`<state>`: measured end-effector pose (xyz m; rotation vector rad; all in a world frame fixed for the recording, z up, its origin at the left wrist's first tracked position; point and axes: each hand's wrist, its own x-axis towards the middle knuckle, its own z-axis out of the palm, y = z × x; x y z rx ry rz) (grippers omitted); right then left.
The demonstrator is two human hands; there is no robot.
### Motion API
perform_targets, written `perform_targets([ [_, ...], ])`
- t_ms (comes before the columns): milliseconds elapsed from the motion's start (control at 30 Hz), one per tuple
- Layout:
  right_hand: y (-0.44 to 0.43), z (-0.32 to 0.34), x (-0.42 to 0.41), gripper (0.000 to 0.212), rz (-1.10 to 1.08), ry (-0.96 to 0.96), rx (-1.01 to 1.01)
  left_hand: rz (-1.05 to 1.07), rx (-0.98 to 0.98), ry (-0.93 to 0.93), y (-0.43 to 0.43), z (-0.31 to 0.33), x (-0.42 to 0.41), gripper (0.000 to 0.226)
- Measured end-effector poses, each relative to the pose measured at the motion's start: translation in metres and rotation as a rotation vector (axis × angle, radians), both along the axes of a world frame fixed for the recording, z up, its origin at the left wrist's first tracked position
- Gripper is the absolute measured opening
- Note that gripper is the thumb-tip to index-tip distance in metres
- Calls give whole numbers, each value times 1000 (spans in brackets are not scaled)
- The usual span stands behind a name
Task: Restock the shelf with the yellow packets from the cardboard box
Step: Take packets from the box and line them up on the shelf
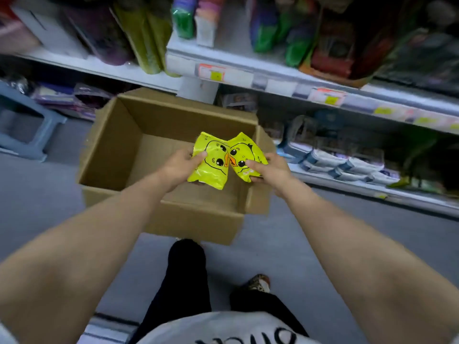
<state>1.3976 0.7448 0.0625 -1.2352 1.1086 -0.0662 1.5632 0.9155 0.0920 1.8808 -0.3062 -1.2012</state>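
Observation:
Two yellow packets with a cartoon duck face are held side by side above the open cardboard box (119, 155). My left hand (180, 167) grips the left packet (211, 162) by its left edge, thumb on its front. My right hand (269, 171) grips the right packet (244, 155) at its lower right, thumb on the front. The box stands on the grey floor in front of the shelving, and its visible bottom is bare. The white shelf (273, 78) runs across the upper part of the view.
The upper shelf holds green, purple and red packaged goods (273, 28). A lower shelf (347, 184) at the right carries stacked pale packs. A grey-blue plastic stool (27, 125) stands at the left. My legs and a shoe (259, 284) are below the box.

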Motion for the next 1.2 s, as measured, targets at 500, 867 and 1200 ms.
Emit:
perform_targets([
  [500,-155,183,-317,37,-386,-259,-367,-376,-243,-45,-226,193,-246,38],
  [867,-321,278,-453,32,-564,-362,-562,-669,-387,2,-440,288,-354,35],
  [1200,-496,331,-569,45,-653,-297,-661,-797,-419,67,-644,336,-467,27],
])
